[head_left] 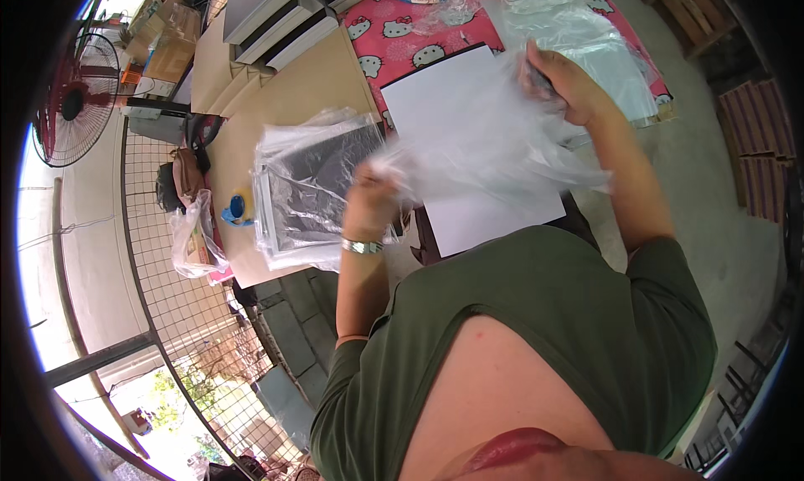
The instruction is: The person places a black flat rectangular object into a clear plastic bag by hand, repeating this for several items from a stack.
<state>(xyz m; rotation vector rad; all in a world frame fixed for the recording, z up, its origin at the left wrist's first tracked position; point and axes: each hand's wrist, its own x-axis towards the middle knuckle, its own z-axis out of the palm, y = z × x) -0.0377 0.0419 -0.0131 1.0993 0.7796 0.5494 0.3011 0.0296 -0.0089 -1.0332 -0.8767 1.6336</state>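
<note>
A clear plastic bag is stretched between my two hands, blurred by motion. Its left end is in the closed fingers of my left hand, which wears a metal watch band. Farther up and to the right, my right hand grips the bag's other end; a small dark patch at its fingers I cannot make out. Beneath the bag lies a large white sheet or board with a black far edge. Beside my left hand is a stack of flat dark items in clear plastic.
Thick dark-covered books are piled at the far left on brown board. A blue tape roll sits near its left edge. More plastic bags lie at the far right on a pink patterned cover. A fan stands left.
</note>
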